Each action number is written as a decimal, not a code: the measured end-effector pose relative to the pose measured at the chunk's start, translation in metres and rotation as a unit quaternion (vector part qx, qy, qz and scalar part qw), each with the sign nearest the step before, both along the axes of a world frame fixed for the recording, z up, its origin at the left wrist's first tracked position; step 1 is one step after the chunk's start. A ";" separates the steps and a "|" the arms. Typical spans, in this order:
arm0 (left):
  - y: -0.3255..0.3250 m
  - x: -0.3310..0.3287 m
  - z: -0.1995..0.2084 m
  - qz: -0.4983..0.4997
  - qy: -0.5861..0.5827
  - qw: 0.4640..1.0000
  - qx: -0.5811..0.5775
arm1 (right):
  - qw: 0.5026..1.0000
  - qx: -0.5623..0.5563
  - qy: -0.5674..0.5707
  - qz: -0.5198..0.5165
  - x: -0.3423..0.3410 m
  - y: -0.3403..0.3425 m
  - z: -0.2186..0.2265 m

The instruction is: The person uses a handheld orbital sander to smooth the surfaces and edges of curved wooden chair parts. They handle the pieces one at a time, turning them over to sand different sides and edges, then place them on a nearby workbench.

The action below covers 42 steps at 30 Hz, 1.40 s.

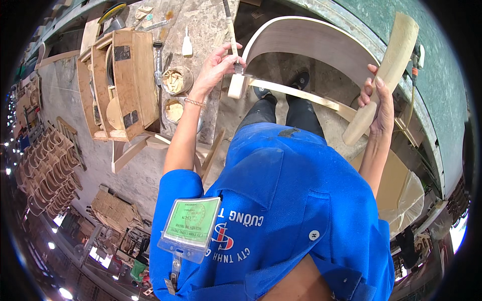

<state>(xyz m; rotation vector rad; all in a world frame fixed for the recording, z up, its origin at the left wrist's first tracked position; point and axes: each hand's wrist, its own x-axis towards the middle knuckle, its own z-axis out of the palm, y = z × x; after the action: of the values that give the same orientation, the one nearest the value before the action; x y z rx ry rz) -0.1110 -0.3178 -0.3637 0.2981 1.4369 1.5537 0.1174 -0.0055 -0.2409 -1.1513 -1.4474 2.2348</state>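
over the curved panel (311, 42), a brush (232, 37) is held in the left hand (217, 65), fingers pinched shut around its handle. its bristle end is set against the top of a pale wood piece (236, 85), where the piece meets the panel's rim; a hold this low on the handle gives fine control of the tip. the right hand (380, 103) is closed around a curved wood part (384, 70), which is raised and tilted, its upper end well above the panel. the part is apparently kept clear of the brushed spot and steadied in the air. a thin slat (301, 95) runs between the two hands, across the panel's opening. two round pots (176, 80) stand just beside the left forearm, within easy reach of the brush. a wooden box frame (120, 83) lies further left on the bench (201, 25). stacked chair parts (47, 170) are seen well apart at the far left.
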 end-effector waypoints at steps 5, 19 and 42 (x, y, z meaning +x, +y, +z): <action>0.001 -0.002 0.004 -0.016 0.016 0.999 -0.031 | 1.000 0.008 -0.017 -0.006 -0.001 -0.005 0.001; 0.003 0.001 0.001 -0.014 0.037 0.998 -0.040 | 0.996 0.038 -0.061 0.045 -0.005 -0.006 -0.008; -0.003 0.020 0.002 0.014 0.117 0.992 -0.041 | 0.845 0.318 -0.022 0.430 -0.085 -0.033 0.061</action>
<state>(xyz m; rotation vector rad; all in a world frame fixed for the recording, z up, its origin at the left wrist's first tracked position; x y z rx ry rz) -0.0914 -0.3208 -0.3619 0.4234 1.6885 1.5148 0.0324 -0.0384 -0.1798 -0.3352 -2.8257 1.8006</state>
